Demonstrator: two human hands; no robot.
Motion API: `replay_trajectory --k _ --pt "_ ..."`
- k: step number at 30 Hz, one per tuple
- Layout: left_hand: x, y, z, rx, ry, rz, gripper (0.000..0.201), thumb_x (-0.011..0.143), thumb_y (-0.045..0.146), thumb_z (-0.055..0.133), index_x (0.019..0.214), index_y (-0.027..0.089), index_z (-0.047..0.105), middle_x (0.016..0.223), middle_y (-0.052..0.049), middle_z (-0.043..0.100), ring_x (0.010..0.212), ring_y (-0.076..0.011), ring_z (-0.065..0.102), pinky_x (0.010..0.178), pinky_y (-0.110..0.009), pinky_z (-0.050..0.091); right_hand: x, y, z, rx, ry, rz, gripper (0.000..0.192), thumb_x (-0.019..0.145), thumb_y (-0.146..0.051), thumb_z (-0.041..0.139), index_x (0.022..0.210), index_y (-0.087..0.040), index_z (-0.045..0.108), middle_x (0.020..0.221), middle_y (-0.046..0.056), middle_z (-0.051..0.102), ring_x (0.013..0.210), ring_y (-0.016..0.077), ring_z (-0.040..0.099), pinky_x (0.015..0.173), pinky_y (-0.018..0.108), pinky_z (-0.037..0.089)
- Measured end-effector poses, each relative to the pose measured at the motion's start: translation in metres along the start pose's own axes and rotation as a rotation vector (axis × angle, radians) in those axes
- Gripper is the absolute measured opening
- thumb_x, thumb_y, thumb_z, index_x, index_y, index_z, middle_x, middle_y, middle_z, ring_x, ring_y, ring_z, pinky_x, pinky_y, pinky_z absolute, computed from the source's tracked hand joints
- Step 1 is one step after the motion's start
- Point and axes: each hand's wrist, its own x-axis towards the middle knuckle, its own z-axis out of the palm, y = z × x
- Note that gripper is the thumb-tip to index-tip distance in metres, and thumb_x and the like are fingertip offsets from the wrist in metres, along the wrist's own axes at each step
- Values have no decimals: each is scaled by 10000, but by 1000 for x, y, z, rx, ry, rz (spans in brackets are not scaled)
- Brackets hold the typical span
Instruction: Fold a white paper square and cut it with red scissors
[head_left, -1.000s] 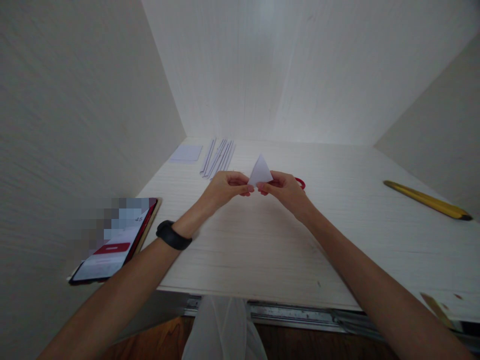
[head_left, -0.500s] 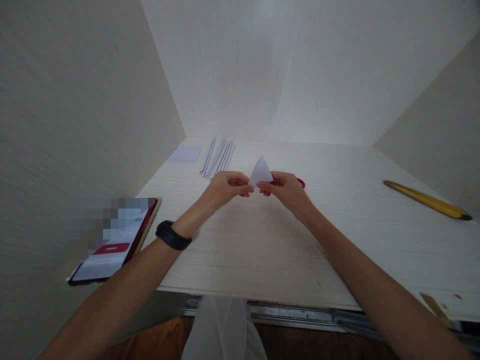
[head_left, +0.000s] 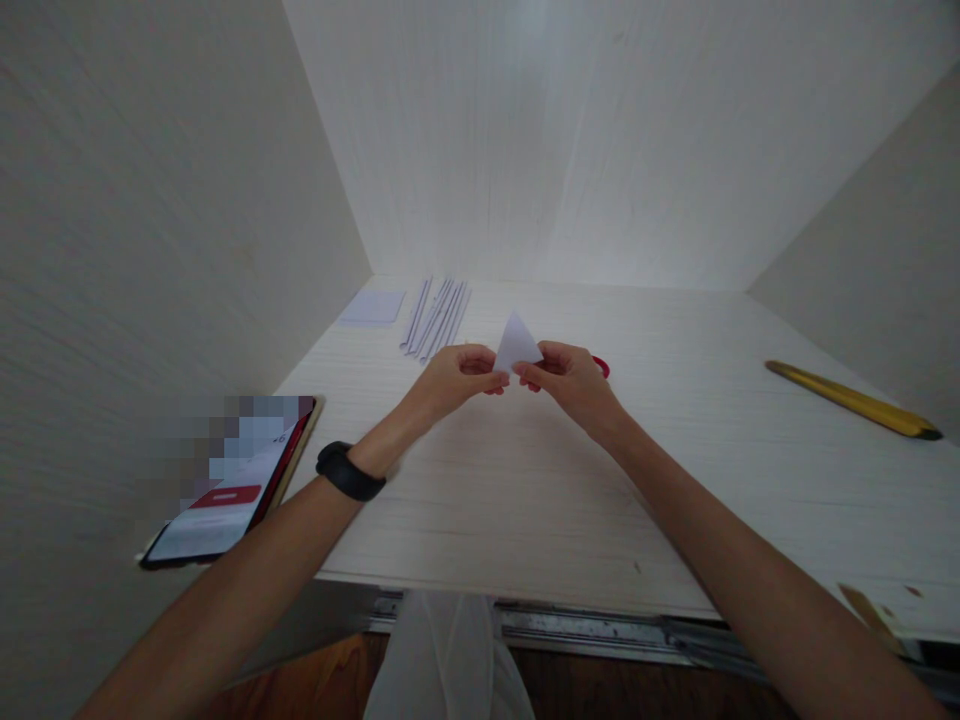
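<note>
A small white paper (head_left: 517,345), folded to a triangle with its point away from me, is held up above the white desk (head_left: 517,500). My left hand (head_left: 465,373) pinches its lower left corner between thumb and fingers. At the lower right edge, my right hand (head_left: 566,375) grips it the same way, thumb on the near face. Behind my right hand a red loop (head_left: 601,367) sticks out; the rest of that item is hidden.
Several narrow folded paper strips (head_left: 439,315) lie at the back left, beside a stack of white paper (head_left: 373,308). A phone or tablet (head_left: 225,500) leans at the left. On the right lies a long yellow object (head_left: 855,400) with a dark tip. Walls enclose the desk.
The paper triangle has tilted slightly to the left, its tip shifting left and a little nearer. Both hands keep their pinch and have barely moved.
</note>
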Motion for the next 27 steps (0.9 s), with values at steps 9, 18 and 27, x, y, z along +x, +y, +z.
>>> replay_trajectory --k 9,18,27 --pt "-1 2 1 -2 7 -11 172 625 247 732 709 123 647 632 5 634 584 -96 578 628 -245 486 1 5 1 -23 -29 -39 213 737 -360 656 692 -166 582 606 -5 594 555 108 525 510 238 385" --pt "-2 3 0 51 34 1 138 650 245 713 650 138 625 611 10 622 552 -86 545 595 -231 461 1 2 0 -4 7 -31 205 708 -353 678 672 -168 597 594 -12 587 560 107 527 532 241 400" --pt "-2 3 -1 76 35 14 151 667 270 707 660 142 628 623 2 632 565 -94 551 591 -231 461 1 -1 0 19 49 -34 232 688 -368 700 653 -170 586 583 -14 590 535 100 509 520 241 389"
